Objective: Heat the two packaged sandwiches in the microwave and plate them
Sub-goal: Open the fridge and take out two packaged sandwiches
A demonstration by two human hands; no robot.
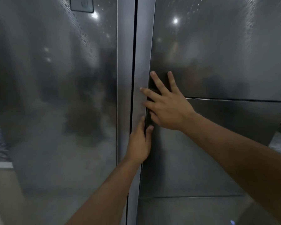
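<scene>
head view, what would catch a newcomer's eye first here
Two bare hands meet at the middle of a tall steel fridge: the left hand curls its fingers into the dark handle recess of the right door, and the right hand lies spread flat just above it. The doors are shut, with ceiling lights reflected in them.

The fridge doors in front of me are glossy dark grey steel; the left door (55, 95) carries a diagonal band of small pale dots, and the right door (217, 62) shows fainter dotted bands near its top. The upright strips (125, 62) along the middle seam are lighter, matte silver-grey, split by a thin black gap. A dark, almost black recessed handle slot (148, 117) sits under my fingers (154, 78).
</scene>
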